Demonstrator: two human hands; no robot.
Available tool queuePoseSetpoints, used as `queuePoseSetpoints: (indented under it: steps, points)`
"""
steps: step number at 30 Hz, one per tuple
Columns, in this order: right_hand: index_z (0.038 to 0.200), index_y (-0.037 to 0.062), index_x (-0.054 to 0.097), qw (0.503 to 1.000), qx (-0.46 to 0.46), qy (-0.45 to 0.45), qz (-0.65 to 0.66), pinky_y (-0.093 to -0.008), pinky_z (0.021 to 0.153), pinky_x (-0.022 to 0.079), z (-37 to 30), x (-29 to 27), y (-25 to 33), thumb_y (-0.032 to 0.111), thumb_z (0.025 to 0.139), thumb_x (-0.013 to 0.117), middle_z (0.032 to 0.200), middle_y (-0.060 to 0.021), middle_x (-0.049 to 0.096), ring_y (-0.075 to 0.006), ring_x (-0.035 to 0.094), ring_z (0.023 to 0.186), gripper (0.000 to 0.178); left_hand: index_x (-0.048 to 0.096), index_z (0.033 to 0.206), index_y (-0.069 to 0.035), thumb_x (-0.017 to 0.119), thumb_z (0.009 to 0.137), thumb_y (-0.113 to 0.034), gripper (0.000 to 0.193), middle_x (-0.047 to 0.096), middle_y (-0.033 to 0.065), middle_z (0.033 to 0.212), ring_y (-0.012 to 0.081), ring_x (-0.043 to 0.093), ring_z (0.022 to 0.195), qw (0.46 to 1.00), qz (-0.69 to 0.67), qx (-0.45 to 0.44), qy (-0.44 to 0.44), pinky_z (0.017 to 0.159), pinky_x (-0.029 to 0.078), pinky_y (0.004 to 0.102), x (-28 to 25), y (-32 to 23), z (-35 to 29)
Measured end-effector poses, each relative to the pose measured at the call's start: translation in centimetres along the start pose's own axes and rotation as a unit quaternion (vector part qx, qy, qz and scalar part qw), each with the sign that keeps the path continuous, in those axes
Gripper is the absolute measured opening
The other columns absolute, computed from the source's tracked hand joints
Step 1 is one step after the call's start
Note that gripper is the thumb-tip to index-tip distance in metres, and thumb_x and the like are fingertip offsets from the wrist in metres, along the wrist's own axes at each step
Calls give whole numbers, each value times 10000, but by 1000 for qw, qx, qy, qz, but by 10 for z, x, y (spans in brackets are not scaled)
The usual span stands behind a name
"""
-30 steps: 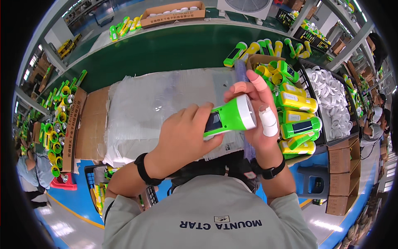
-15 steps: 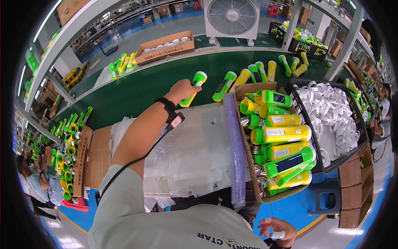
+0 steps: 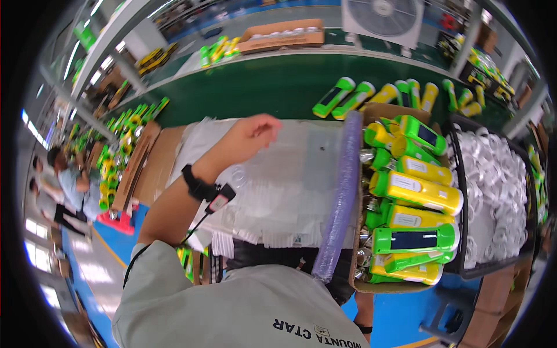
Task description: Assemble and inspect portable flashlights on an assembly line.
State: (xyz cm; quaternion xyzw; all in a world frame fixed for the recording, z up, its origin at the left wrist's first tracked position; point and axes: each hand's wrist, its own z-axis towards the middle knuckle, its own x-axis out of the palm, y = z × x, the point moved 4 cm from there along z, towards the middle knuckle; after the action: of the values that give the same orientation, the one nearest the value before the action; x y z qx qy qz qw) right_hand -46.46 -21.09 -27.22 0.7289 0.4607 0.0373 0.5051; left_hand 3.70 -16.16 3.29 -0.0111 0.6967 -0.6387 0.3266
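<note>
My left hand hovers above the pale, plastic-covered work surface, its fingers loosely bent and apart, with nothing seen in them. A dark band with a small device circles that wrist. On the green belt beyond, a green-and-white flashlight with a dark panel lies at the left end of a row of green and yellow flashlights. My right hand is out of sight; only part of its forearm shows at the lower edge, beside my shirt.
A cardboard box packed with flashlights stands at right, next to a black crate of white rings. A purple plastic-wrapped roll borders the box. More flashlight parts fill a carton at left. Across the belt sits a long carton.
My left hand has let go of the flashlight, which now lies on the belt, and has drawn back over the work surface. My right hand has left the view. The whole view has shifted.
</note>
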Motion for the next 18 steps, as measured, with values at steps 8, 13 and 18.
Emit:
queuePoseSetpoints:
  steps: [8, 13, 18]
  points:
    - [938, -3, 633, 985, -72, 116, -105, -363, 644, 505, 25, -13, 29, 137, 851, 560, 780, -141, 671, -261, 657, 743, 180, 598, 858, 15, 528, 859, -215, 240, 589, 110, 561, 200, 589, 486, 913, -91, -391, -74, 422, 459, 292, -34, 147, -361]
    - [938, -1, 633, 985, -30, 124, -120, -364, 647, 505, -13, 12, 21, 139, 849, 562, 783, -141, 672, -262, 657, 746, 180, 547, 1195, -85, 438, 938, -174, 293, 658, 108, 954, 252, 662, 771, 753, -159, -626, -125, 656, 564, 435, 69, 285, -483]
    - [939, 2, 634, 986, 56, 99, -124, -366, 650, 504, -43, 52, 25, 141, 848, 564, 787, -141, 673, -262, 657, 748, 180, 580, 1138, -139, 605, 875, -383, 360, 650, 23, 877, 165, 637, 776, 900, -8, -435, 40, 721, 494, 358, 102, 379, -500]
